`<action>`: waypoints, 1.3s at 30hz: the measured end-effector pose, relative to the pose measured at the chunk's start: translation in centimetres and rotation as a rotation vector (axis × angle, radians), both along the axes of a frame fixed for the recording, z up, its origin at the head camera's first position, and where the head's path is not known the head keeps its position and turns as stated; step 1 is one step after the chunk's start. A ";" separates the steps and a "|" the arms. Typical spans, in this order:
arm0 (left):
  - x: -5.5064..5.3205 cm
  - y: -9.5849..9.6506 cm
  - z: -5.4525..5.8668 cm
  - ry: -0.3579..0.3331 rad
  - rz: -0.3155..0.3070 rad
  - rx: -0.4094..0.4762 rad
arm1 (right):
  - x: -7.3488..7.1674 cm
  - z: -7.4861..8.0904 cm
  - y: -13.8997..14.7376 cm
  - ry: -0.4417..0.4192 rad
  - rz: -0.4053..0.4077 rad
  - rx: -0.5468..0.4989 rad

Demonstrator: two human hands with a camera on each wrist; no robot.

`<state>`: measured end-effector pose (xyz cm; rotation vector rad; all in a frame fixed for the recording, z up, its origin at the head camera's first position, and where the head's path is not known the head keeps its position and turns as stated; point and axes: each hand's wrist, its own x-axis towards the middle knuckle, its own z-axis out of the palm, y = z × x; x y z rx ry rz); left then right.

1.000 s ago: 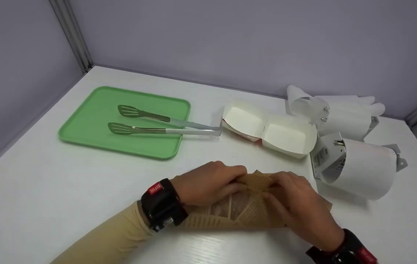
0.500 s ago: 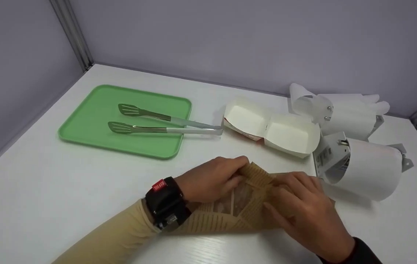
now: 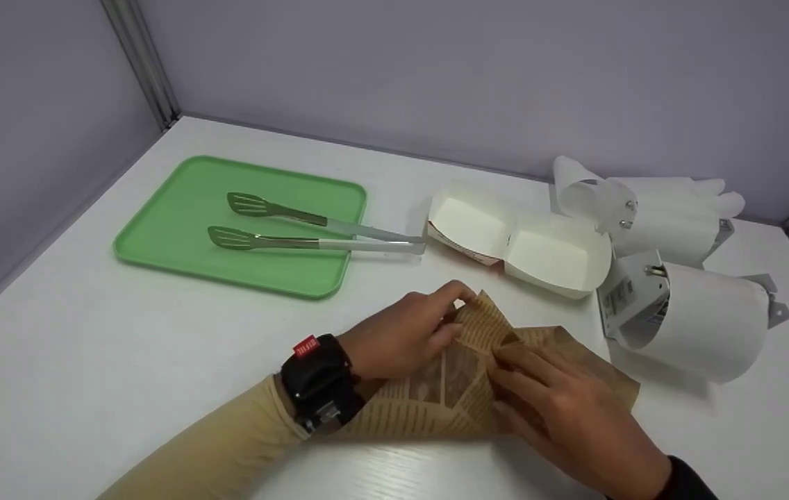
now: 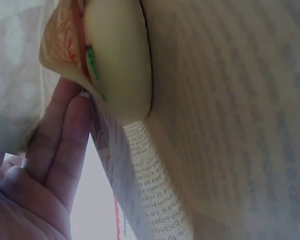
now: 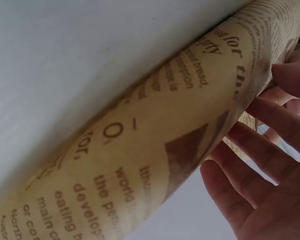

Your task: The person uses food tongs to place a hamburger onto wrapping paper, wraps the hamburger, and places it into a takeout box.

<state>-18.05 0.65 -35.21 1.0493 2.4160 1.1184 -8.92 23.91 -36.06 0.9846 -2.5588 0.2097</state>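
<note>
Paper point(image 3: 464, 385), brown and printed, lies folded on the near part of the counter point(image 3: 179, 333), its long axis running left to right as I see it from my end. One loose corner points right, and a raised flap point(image 3: 488, 321) points far. Through the left wrist view I make out a pale bun-like piece point(image 4: 117, 60) within the folds, cut off at the top; the head view hides it from me. The left hand point(image 3: 405, 337) pinches the flap's left edge between forefinger and thumb. The right hand point(image 3: 568, 410) covers much of the right half, its extended fingers touching the fold at the flap's near base; I cannot tell whether its thumb closes on anything. Far of both hands sits an open white carton point(image 3: 526, 250).
</note>
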 end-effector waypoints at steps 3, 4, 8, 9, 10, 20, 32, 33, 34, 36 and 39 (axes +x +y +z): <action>-0.1 -0.1 0.3 -0.039 0.003 0.025 | 0.0 -0.1 0.1 0.004 -0.006 0.010; -0.2 -0.2 0.5 -0.049 0.003 0.030 | 0.0 -0.2 0.1 0.004 -0.008 0.012; -0.2 -1.1 1.3 0.043 -0.008 -0.011 | 0.0 -0.3 0.1 -0.004 -0.024 0.016; -0.1 -1.4 1.6 0.094 -0.010 -0.032 | 0.0 -0.4 0.1 -0.005 -0.028 0.019; -0.1 -1.7 1.9 0.141 -0.010 -0.050 | 0.0 -0.4 0.1 -0.005 -0.030 0.022; 3.1 -1.5 3.9 0.617 -0.073 -0.168 | 0.1 -0.4 0.2 0.020 -0.014 0.038; 5.1 0.8 1.9 0.649 -0.101 -0.469 | 0.2 -0.8 0.0 0.014 0.040 0.025; 5.1 0.8 1.8 0.644 -0.096 -0.478 | 0.3 -0.8 0.0 0.016 0.040 0.031; 5.1 0.8 1.8 0.644 -0.093 -0.480 | 0.3 -0.9 -0.1 0.020 0.043 0.034; 5.0 0.8 1.7 0.639 -0.087 -0.479 | 0.3 -1.0 -0.1 0.029 0.048 0.035; 4.9 0.6 1.6 0.615 -0.082 -0.496 | 0.3 -1.0 -0.3 0.037 0.057 0.031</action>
